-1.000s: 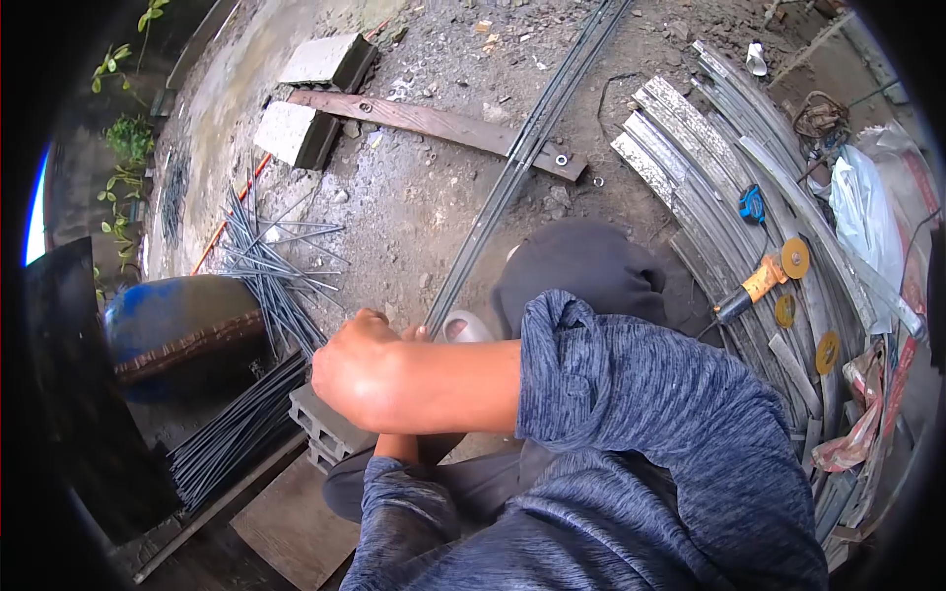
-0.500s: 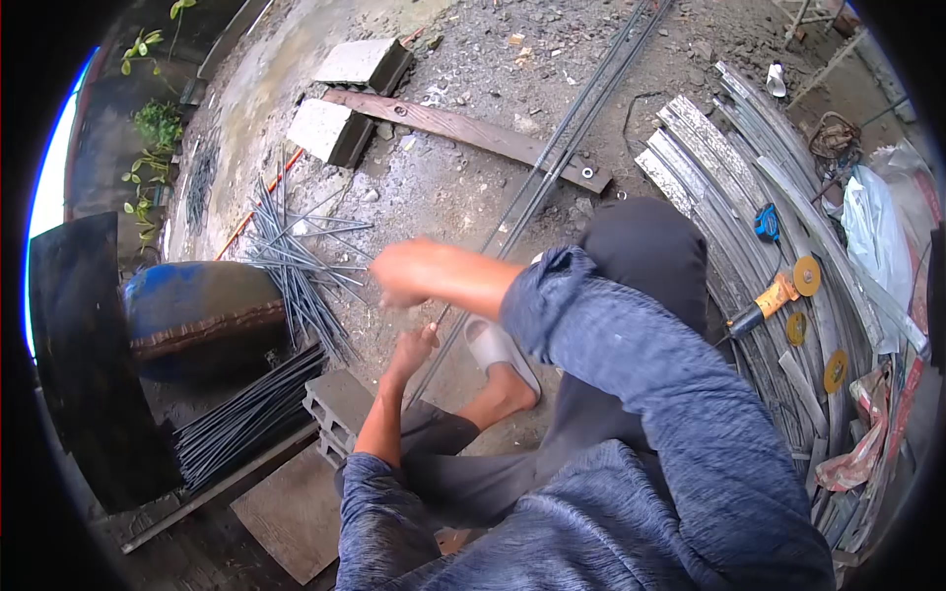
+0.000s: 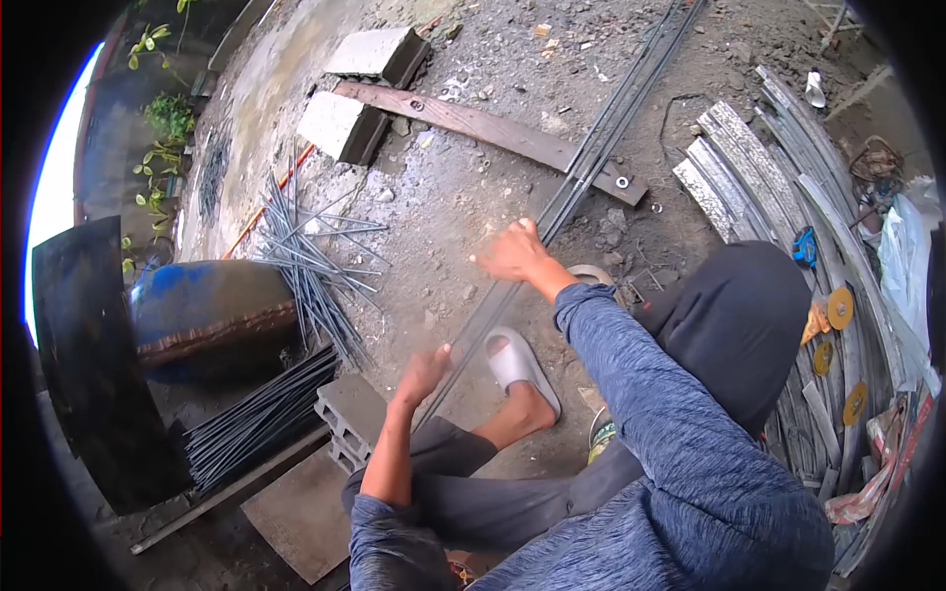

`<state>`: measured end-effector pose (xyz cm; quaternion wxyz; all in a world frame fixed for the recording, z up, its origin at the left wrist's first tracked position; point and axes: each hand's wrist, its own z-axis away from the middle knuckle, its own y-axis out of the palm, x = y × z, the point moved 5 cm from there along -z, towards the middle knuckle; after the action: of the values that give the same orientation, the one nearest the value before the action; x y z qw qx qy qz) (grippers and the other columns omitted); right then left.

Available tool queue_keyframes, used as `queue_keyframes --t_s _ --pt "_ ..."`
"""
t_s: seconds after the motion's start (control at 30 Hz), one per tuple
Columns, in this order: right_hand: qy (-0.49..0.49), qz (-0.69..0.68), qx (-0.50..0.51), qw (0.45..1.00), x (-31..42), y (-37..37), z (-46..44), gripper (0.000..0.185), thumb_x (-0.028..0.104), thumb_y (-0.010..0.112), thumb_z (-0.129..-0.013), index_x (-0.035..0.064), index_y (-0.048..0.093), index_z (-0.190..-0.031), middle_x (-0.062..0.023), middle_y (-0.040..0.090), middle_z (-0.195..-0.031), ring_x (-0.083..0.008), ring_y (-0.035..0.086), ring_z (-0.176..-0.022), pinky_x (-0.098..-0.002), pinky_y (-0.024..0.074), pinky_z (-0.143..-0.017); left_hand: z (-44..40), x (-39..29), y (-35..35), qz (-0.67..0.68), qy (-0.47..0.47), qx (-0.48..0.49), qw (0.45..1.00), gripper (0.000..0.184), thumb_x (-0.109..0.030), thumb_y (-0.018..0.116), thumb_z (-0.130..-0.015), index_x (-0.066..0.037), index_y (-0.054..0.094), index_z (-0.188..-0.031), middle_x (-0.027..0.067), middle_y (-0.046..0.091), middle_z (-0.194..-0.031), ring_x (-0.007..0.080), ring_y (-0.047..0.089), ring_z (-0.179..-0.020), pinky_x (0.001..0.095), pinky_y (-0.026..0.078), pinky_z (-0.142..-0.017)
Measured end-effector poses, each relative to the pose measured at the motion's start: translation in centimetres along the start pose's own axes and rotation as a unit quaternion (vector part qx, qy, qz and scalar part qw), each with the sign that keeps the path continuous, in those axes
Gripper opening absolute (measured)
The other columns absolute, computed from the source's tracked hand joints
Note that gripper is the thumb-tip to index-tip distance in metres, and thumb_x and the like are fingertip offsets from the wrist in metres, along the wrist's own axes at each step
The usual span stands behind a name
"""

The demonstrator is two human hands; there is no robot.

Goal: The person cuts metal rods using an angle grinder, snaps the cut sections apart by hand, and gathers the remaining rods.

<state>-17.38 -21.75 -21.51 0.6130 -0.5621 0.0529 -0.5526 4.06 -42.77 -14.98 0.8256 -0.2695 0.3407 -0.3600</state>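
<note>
Long thin steel rods [image 3: 579,177] run slantwise from the far ground, across a wooden plank [image 3: 473,123], down to my lap. My right hand [image 3: 514,252] is closed around them at mid-length, its arm stretched forward. Nearer my body, my left hand [image 3: 424,372] is closed at the lower part of the same rods; slight blur softens its fingers. Between the hands the rods look smeared by motion. A sandalled foot [image 3: 517,369] rests beside them. To the left lies a loose heap of short cut rods [image 3: 310,276], with a neater bundle of rods [image 3: 261,419] below.
Concrete blocks [image 3: 340,126] sit at the plank's far end, and a hollow block [image 3: 350,414] is by my left arm. A rusty blue drum [image 3: 212,310] stands left. Metal strips [image 3: 749,163], a blue tape measure [image 3: 805,246], cutting discs [image 3: 840,308] and a partly hidden grinder [image 3: 816,320] lie right.
My right hand has swung from the left, above the left hand, out to the right and forward onto the rods. My right knee has shifted right in view, covering much of the grinder.
</note>
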Motion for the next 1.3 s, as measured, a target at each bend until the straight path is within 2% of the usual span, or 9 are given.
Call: queue_keyframes --t_s 0.13,0.33,0.47,0.5,0.6,0.93,1.03,1.13,1.3 --pt "0.007 -0.053 -0.039 0.998 -1.2 0.9 -1.6 0.08 0.075 0.039 -0.096 0.0063 0.081 -0.104 -0.0202 0.074 -0.112 -0.0379 0.058 -0.125 -0.0565 0.0266 -0.116 0.8 -5.5 -4.5 -0.072 -0.005 -0.008 0.997 0.057 -0.048 0.058 -0.105 -0.001 0.076 -0.078 0.0103 0.057 -0.056 0.0178 0.059 -0.058 0.0413 0.049 -0.061" --pt "0.032 -0.184 0.005 0.982 -3.8 -3.0 -3.6 0.09 0.084 0.027 -0.095 0.0135 0.081 -0.085 -0.0175 0.076 -0.104 -0.0316 0.062 -0.117 -0.0572 0.0319 -0.109 3.5 -21.7 -13.7 -0.251 0.036 -0.128 0.959 0.043 -0.04 0.071 -0.096 -0.001 0.078 -0.079 0.0251 0.068 -0.07 0.0407 0.071 -0.066 0.0475 0.054 -0.066" --pt "-0.04 -0.475 -0.07 0.876 -6.6 -7.9 -2.8 0.091 0.084 0.036 -0.094 0.0077 0.074 -0.065 -0.0118 0.069 -0.064 -0.0207 0.069 -0.07 -0.0437 0.0533 -0.081 5.2 -33.9 -15.1 -0.327 0.164 -0.247 0.897 0.04 -0.035 0.076 -0.09 0.001 0.073 -0.073 0.0227 0.067 -0.066 0.0395 0.071 -0.069 0.0501 0.054 -0.067" --pt "-0.034 -0.542 -0.073 0.837 -7.1 -8.2 -2.6 0.091 0.085 0.039 -0.093 0.0049 0.07 -0.061 -0.0079 0.064 -0.055 -0.0166 0.064 -0.055 -0.0321 0.053 -0.066 5.0 -34.5 -14.8 -0.328 0.15 -0.24 0.901 0.039 -0.034 0.076 -0.09 0.001 0.073 -0.073 0.0228 0.066 -0.066 0.0393 0.071 -0.069 0.0501 0.054 -0.067" --pt "-0.037 -0.547 -0.071 0.833 -7.4 -8.0 -2.6 0.091 0.084 0.042 -0.093 0.0038 0.067 -0.059 -0.01 0.064 -0.056 -0.0173 0.065 -0.056 -0.0296 0.0513 -0.061 4.7 -34.0 -14.6 -0.313 0.104 -0.219 0.918 0.04 -0.035 0.076 -0.091 0.002 0.072 -0.075 0.0232 0.066 -0.066 0.0388 0.071 -0.068 0.05 0.054 -0.065" --pt "0.013 -0.227 -0.077 0.971 -4.3 2.7 -3.9 0.086 0.087 0.043 -0.088 0.0094 0.074 -0.064 -0.0097 0.074 -0.072 -0.0279 0.073 -0.08 -0.0496 0.049 -0.094 -0.9 0.0 0.4 -0.05 0.051 -0.164 0.984 0.045 -0.041 0.075 -0.094 0.003 0.072 -0.086 0.0284 0.057 -0.068 0.0376 0.054 -0.058 0.048 0.048 -0.062" --pt "0.013 -0.267 -0.036 0.963 -4.5 2.6 -3.4 0.088 0.088 0.042 -0.087 0.0082 0.074 -0.065 -0.0108 0.074 -0.073 -0.0289 0.073 -0.091 -0.0545 0.0425 -0.103 0.8 -3.1 -0.5 -0.019 -0.051 -0.126 0.991 0.042 -0.039 0.075 -0.092 0.003 0.073 -0.087 0.0322 0.065 -0.081 0.0487 0.067 -0.078 0.0524 0.051 -0.07" --pt "0.017 -0.225 -0.103 0.969 -3.9 0.9 -4.2 0.089 0.088 0.041 -0.087 0.0084 0.076 -0.068 -0.0115 0.073 -0.071 -0.0287 0.074 -0.083 -0.0509 0.0487 -0.095 2.2 -10.0 -6.9 -0.147 -0.043 -0.182 0.971 0.045 -0.044 0.073 -0.093 0.0 0.074 -0.082 0.0263 0.068 -0.077 0.0442 0.069 -0.074 0.0516 0.052 -0.068" --pt "0.043 -0.409 -0.1 0.906 -4.0 -1.4 -2.4 0.079 0.073 0.053 -0.096 -0.0012 0.073 -0.076 -0.0112 0.069 -0.067 -0.016 0.07 -0.069 -0.0309 0.053 -0.07 3.7 -22.5 -12.2 -0.292 0.115 -0.274 0.909 0.038 -0.042 0.076 -0.088 -0.006 0.073 -0.077 0.0182 0.069 -0.071 0.0373 0.07 -0.069 0.049 0.053 -0.063"
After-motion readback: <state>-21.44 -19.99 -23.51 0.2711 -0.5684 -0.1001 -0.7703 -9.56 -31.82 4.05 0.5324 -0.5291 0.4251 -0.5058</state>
